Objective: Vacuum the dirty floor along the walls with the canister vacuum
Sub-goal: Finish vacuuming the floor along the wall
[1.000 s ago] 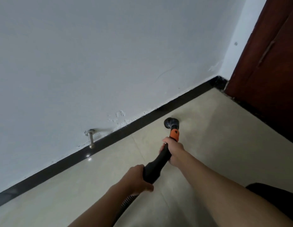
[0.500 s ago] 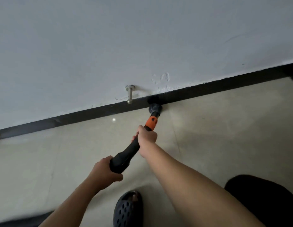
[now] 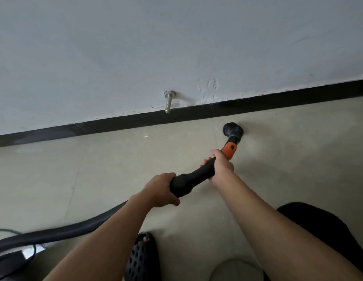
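I hold the vacuum's black wand handle (image 3: pixel 193 178) in both hands. My left hand (image 3: pixel 160 189) grips its rear end, where the black hose (image 3: pixel 61 230) runs off to the lower left. My right hand (image 3: pixel 222 166) grips the front part, just behind the orange collar (image 3: pixel 229 149). The round black brush head (image 3: pixel 232 129) rests on the beige tile floor (image 3: pixel 95 169), a short way in front of the black skirting board (image 3: pixel 257 104) under the white wall (image 3: pixel 136 47).
A metal door stopper (image 3: pixel 168 101) sticks out of the wall just above the skirting, left of the brush. A black perforated clog (image 3: pixel 141 258) is at the bottom centre. Part of the dark canister and its cord (image 3: pixel 12 258) lie at the lower left.
The brush head has slid right along the floor and back from the skirting, from near the door stopper. The view shifted, so the hose and canister now show at the lower left.
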Demonstrator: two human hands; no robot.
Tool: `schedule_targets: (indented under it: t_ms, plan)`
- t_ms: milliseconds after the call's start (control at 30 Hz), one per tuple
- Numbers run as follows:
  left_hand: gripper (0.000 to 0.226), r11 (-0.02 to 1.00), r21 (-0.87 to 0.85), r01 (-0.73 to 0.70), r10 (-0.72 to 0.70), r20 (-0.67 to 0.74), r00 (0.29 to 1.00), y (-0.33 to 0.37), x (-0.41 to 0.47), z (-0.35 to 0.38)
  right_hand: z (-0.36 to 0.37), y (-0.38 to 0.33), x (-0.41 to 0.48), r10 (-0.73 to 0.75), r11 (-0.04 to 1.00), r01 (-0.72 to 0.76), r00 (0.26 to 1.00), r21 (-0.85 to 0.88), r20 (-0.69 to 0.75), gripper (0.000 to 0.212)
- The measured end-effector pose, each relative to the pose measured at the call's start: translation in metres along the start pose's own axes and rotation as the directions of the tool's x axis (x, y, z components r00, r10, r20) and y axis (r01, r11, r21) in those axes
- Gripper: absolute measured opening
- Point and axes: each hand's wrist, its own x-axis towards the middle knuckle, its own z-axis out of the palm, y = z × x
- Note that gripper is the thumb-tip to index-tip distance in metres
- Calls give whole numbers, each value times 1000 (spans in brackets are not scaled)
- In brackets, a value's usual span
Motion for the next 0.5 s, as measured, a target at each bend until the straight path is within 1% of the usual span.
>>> schedule_targets:
  t_ms: [100, 133, 233, 333, 433, 500]
  plan:
    - [37, 999, 22, -27, 22, 180, 983, 11, 9, 3, -38, -24, 1, -27, 972, 25, 1000, 232, 5, 25]
    - [39, 999, 39, -16, 6, 227, 974, 7, 8, 5, -46, -26, 0, -22, 963, 17, 1000, 268, 16, 25]
    - [48, 991, 116, 58, -92, 310, 946, -17, -6, 9, -56, -3, -7, 27, 970, -23, 1000, 240, -15, 22]
    - [52, 964, 226, 139, -208, 318, 925, -52, -29, 5, -45, 50, -20, 92, 977, -81, 994, 198, -50, 20]
    - [54, 912, 340, 228, -326, 270, 906, -94, -58, -4, -22, 99, -36, 169, 972, -171, 985, 162, 30, 21]
    - [54, 885, 379, 271, -379, 246, 892, -114, -71, -5, -8, 116, -41, 203, 970, -211, 976, 117, 74, 22]
